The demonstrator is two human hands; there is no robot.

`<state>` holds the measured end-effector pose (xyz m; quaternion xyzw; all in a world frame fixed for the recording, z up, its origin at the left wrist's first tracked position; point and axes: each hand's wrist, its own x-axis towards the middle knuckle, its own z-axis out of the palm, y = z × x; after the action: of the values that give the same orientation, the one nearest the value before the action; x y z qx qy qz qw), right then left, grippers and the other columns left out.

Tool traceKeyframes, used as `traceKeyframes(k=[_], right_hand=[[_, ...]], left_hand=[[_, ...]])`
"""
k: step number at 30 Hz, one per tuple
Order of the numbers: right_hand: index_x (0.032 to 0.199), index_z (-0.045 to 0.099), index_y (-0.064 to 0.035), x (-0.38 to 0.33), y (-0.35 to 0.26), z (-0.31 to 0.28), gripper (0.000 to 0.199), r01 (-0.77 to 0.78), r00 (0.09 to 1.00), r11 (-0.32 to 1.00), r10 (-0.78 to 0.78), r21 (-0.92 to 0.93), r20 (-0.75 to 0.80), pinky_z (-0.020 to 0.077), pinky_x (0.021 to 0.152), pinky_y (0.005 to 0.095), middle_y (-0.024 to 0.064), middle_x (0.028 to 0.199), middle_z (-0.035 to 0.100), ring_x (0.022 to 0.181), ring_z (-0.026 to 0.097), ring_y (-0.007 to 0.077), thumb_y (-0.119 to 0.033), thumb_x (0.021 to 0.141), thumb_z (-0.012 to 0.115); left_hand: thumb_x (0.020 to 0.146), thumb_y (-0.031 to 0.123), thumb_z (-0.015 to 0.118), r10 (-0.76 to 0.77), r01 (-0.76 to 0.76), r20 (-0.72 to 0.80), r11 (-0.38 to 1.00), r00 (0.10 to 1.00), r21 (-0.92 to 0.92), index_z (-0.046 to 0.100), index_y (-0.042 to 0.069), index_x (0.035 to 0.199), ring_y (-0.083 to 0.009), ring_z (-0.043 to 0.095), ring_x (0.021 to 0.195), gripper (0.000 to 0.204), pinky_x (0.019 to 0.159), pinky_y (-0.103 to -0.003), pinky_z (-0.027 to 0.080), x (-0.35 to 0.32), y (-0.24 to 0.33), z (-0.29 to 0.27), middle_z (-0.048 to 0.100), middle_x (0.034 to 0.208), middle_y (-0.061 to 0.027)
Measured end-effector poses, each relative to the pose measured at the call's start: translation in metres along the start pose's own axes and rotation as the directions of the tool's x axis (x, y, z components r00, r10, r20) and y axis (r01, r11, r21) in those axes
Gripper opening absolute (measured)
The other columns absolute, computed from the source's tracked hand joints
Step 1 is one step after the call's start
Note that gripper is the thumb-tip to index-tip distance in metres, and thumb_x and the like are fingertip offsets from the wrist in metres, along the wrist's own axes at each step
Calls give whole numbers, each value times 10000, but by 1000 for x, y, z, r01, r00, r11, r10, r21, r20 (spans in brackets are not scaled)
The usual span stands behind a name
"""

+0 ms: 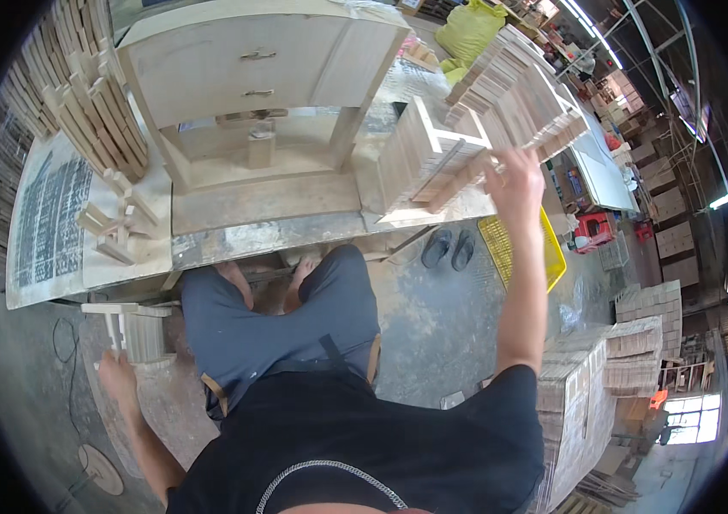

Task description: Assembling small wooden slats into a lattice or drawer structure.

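Low at the left, my left hand (117,374) is closed around the end of a pale wooden frame piece (113,331), which lies over a stack of similar wooden pieces (146,336) beside my thigh. My right arm reaches forward to the right end of the bench. There my right hand (518,182) has its fingers pinched together at the near edge of stacked wooden frames (458,147). Whatever is between those fingers is too small to make out.
On the worn bench (269,233) stands a wooden drawer cabinet (257,73) with an open lower part. Bundled wood strips (98,116) and a small wooden assembly (120,221) are at its left. A yellow crate (552,253) and dark slippers (449,248) lie on the floor.
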<state>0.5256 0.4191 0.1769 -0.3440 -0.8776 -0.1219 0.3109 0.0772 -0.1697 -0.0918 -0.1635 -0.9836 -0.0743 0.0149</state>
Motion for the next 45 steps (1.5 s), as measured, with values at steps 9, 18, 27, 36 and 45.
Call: traceKeyframes(k=[9,18,27,36,45], right_hand=[[1051,773,-58,47,104,41,378,-33,891,996,-6,77,454,437,1081,451,79,1259,700,1185,578,368,-202,709,841],[772,695,-72,-6,-2,-6,203,30,998,958,-14,284,-58,434,1121,513,97,1216,720,1344,517,324,-222,803,828],[1123,684,23,-126,-132,67,310,-553,821,244,-3,797,571,535,934,398,90,1027,676,965,669,232,-93,856,789],[1191,726,-12,-106,-189,81,361,-566,682,467,-198,680,704,428,1077,355,102,1300,650,1181,589,200,-148,870,822],[1095,752,-3,-103,-192,109,297,-646,663,262,-274,717,697,511,838,337,95,1002,758,939,655,161,-180,861,800]], left_hand=[[1066,111,541,-370,-114,-383,577,847,-809,606,-71,1278,-210,623,1205,287,1045,-332,479,-22,35,-89,685,1269,-124],[1000,33,592,221,-672,-636,300,739,-677,621,-85,1245,-264,634,1172,274,1054,-406,482,-43,190,-140,638,1294,-204],[782,53,800,805,-802,-499,-50,321,-596,687,-20,1040,-360,664,1036,291,870,-421,551,-89,335,-140,697,1012,-173],[906,230,742,844,-579,-187,169,503,-797,728,34,995,-311,641,990,216,809,-406,528,-43,314,-112,700,937,-127],[944,266,704,885,-165,223,312,408,-936,765,47,1026,-147,644,716,242,681,-324,508,-5,320,-104,714,808,-69]])
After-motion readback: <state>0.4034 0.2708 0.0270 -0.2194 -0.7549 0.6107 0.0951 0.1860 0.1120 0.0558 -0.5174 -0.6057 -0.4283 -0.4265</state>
